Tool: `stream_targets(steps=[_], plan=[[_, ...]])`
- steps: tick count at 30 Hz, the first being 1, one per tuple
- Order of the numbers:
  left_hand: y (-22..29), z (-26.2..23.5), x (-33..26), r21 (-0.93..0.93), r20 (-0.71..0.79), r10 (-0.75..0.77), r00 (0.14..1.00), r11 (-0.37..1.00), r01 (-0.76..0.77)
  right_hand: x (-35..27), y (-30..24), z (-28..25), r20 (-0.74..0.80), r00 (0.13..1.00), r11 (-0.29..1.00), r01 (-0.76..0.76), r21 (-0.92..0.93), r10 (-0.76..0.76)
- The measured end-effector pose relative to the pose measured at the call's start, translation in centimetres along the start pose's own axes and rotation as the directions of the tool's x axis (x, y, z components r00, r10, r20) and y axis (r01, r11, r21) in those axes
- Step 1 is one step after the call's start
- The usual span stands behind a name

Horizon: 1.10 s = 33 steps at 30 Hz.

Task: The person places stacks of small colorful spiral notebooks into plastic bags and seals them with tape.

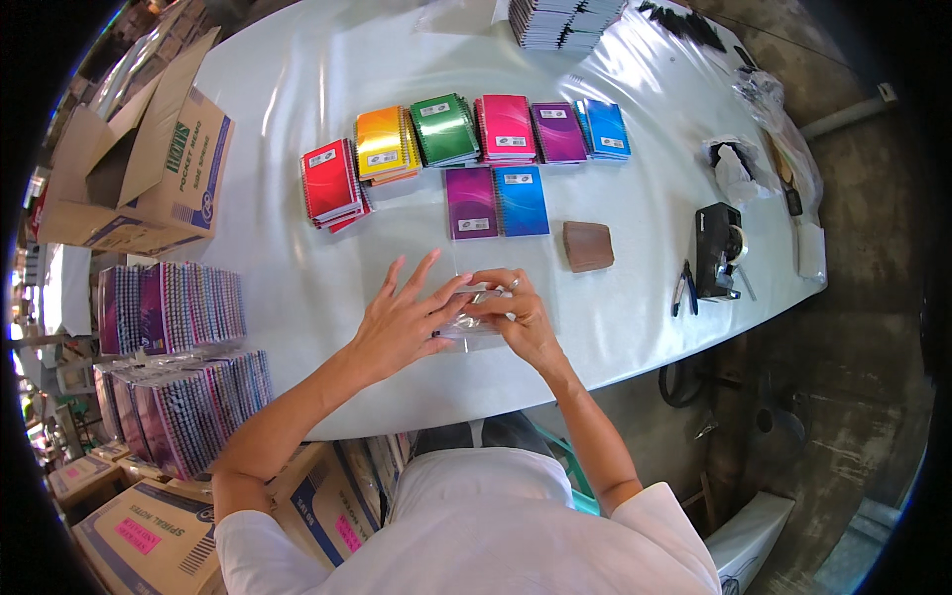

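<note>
Just in front of me, my right hand (518,315) pinches a crumpled clear plastic bag (462,325) between bent fingers. Spread fingers on my left hand (399,325) reach to the bag's left side, touching it. Beyond my hands lie a purple spiral notebook (471,205) and a blue one (523,203), side by side. Behind these, small stacks of spiral notebooks form a curved row: red (330,180), yellow (385,139), green (443,129), pink (506,121), purple (558,132) and blue (606,127). A brown block (588,247) sits right of the front pair.
A black tape dispenser (716,248) and a cutting tool (684,290) stand at the table's right. An open carton (149,159) and bundled spiral notebooks (198,412) are at the left. White stacked pads (565,22) stand at the far edge.
</note>
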State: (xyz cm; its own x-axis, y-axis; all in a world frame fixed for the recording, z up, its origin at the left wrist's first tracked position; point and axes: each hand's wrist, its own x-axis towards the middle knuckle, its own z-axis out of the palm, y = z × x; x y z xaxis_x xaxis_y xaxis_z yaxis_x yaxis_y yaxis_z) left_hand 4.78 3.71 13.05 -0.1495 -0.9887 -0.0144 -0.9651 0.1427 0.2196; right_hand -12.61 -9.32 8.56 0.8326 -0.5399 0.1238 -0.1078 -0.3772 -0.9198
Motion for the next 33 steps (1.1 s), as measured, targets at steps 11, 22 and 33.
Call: stream_targets(steps=[11, 22, 33], plan=[[1.6, 2.6, 1.9, 0.154, -0.113, 0.089, 0.99, 0.986, -0.071, -19.7, 17.9, -44.7, -0.795, 0.368, 0.622, -0.783, 0.015, 0.483], [1.9, 1.1, 0.1, 0.144, -0.06, -0.018, 0.998, 0.989, 0.027, -18.6, 18.9, -38.7, -0.532, 0.695, 0.615, 0.162, 0.771, 0.484], [1.4, 1.5, 0.0, 0.14, -0.088, 0.02, 0.996, 0.99, -0.008, -18.6, 19.8, -35.5, -0.969, 0.147, 0.197, -0.974, -0.108, 0.197]])
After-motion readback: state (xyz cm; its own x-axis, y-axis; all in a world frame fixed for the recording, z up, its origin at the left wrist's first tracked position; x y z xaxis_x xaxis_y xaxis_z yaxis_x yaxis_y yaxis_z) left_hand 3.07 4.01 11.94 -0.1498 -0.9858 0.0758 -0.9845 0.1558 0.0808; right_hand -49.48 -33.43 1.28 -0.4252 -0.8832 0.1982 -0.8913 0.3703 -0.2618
